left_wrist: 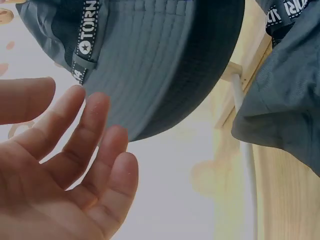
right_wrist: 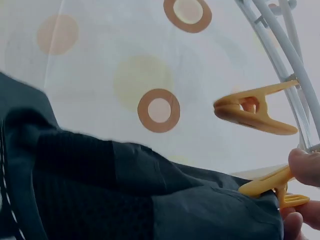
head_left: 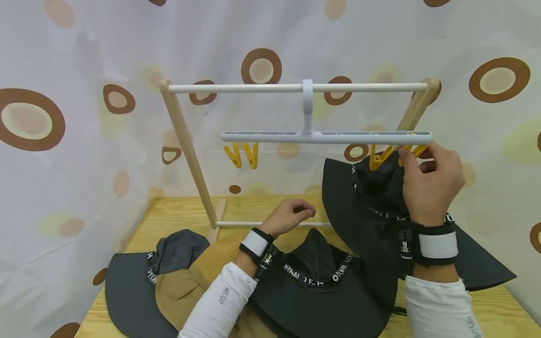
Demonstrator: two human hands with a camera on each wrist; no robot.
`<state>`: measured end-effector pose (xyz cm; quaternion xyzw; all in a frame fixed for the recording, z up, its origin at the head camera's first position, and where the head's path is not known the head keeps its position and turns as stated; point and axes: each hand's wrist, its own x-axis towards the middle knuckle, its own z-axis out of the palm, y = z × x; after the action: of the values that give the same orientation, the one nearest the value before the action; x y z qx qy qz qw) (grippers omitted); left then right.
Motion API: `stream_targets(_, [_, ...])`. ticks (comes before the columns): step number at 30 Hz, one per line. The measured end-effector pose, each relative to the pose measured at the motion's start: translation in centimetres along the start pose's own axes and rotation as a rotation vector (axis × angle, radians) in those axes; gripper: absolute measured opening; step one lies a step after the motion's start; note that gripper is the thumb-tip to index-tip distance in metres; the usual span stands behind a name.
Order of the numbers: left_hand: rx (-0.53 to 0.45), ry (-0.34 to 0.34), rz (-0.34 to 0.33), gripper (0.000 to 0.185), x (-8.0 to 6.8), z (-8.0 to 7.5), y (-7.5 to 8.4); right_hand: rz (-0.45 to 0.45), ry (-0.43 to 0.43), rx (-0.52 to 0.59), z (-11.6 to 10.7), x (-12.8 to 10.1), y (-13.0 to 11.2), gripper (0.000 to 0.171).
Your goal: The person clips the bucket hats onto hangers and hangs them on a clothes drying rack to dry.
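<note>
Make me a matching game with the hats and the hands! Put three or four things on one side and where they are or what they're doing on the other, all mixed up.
Things:
1. right hand
2. left hand
3. tan hat
4. hanging dark hat

Places or states:
A. lies on the wooden table, partly under dark hats
B. hangs from a yellow clip on the white hanger bar
C. pinches a yellow clip at the bar's right end
D. holds nothing, fingers loosely curled, near the rack's bottom rail

Pairs: 1-C, 2-D, 3-A, 4-B
</note>
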<state>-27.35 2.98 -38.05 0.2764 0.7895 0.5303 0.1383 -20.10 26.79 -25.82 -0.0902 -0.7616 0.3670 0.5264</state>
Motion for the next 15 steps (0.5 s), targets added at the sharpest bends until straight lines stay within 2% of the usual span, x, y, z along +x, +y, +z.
stream_targets(3, [0.008, -0.012, -0.014, 0.027, -0.2, -0.1, -0.2, -0.019, -0.014, -0.018, 0.0, 0.6, 0.2, 0.040])
stream_targets(8, [0.023, -0.027, -0.036, 0.026, -0.5, 0.0, -0.6, -0.036, -0.086, -0.088, 0.1, 0.5, 0.8, 0.040])
stream_targets(15, [0.052, -0.104, -0.066, 0.030, -1.0, 0.2, -1.6, 0.011, -0.140, -0.123, 0.7, -0.4, 1.6, 0.041])
